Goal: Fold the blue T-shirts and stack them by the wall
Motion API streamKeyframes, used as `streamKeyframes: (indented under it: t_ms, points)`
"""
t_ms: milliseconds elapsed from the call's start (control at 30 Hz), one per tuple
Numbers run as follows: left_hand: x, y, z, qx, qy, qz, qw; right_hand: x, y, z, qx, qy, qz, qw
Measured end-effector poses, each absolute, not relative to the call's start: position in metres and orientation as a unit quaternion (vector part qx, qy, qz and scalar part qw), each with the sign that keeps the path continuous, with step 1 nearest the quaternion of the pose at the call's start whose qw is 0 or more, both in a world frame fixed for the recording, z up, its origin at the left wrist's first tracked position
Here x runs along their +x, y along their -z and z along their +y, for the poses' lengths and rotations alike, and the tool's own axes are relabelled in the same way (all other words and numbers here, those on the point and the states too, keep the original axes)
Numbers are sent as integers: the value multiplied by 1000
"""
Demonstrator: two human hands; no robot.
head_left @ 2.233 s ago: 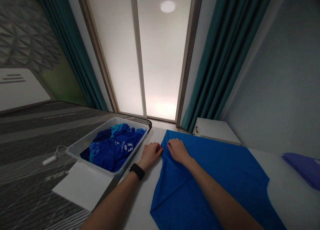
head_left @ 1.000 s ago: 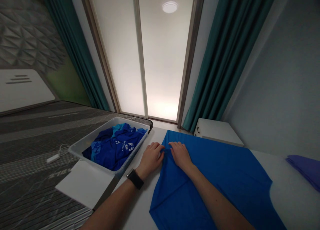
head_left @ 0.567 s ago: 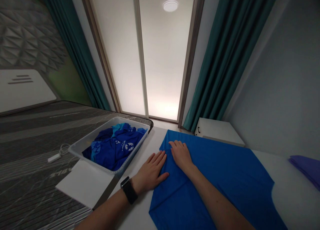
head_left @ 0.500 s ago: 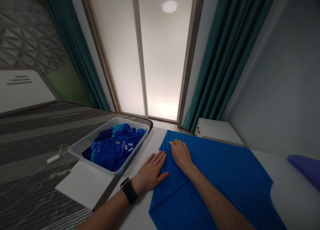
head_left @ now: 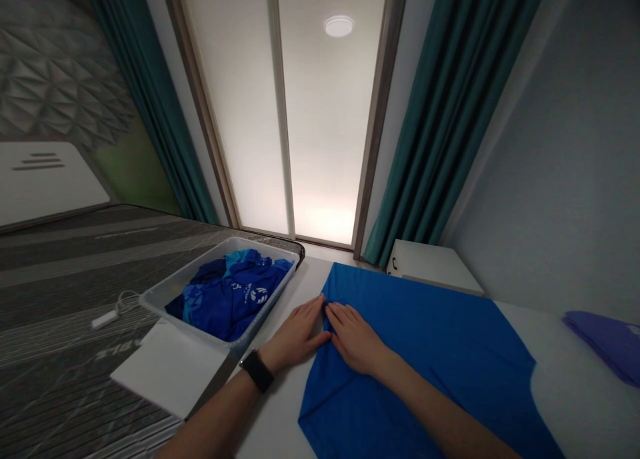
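Note:
A blue garment [head_left: 440,339] lies spread on the white table, with small creases near its left edge. At that edge my left hand [head_left: 299,336] rests with fingers stretched out and thumb apart, its fingertips touching the cloth; a dark watch [head_left: 257,371] is on that wrist. My right hand [head_left: 357,339] lies on the garment with its fingers extended to the left, meeting the left fingertips at the edge. Both hands look flat and open; whether a bit of cloth is caught under the fingertips is hidden.
Left of the table, a clear plastic bin [head_left: 165,289] of crumpled blue clothes stands near a white board [head_left: 170,369] and a white plug with cable [head_left: 105,320]. Folded purple cloth [head_left: 603,346] lies at the right. A white cabinet [head_left: 435,266] stands beyond the table.
My right hand has slid left and toward me, to the garment's left edge. My left hand has shifted slightly, and its fingertips now meet the right ones.

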State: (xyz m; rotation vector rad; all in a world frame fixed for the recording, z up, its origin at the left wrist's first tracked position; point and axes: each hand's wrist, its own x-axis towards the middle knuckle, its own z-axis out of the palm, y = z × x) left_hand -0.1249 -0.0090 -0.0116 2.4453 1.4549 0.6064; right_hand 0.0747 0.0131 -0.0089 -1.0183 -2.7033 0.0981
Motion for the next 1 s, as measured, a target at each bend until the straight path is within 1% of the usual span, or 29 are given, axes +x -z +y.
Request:
streamKeyframes:
  t_ms: [233,567,733,1000]
  points:
    - [-128,6,-12,856,-118,497,83,82,21,15,-348,-38,-932,97]
    - [-129,-4,-13,851,-101,506,96,85,13,10,-343,-64,-933,90]
    - [-129,-3,-13,851,-90,509,99,97,5,-7,-311,-97,-943,72]
    - [-132,-4,-17,859,-106,494,78,113,0,-14,-310,-124,-942,37]
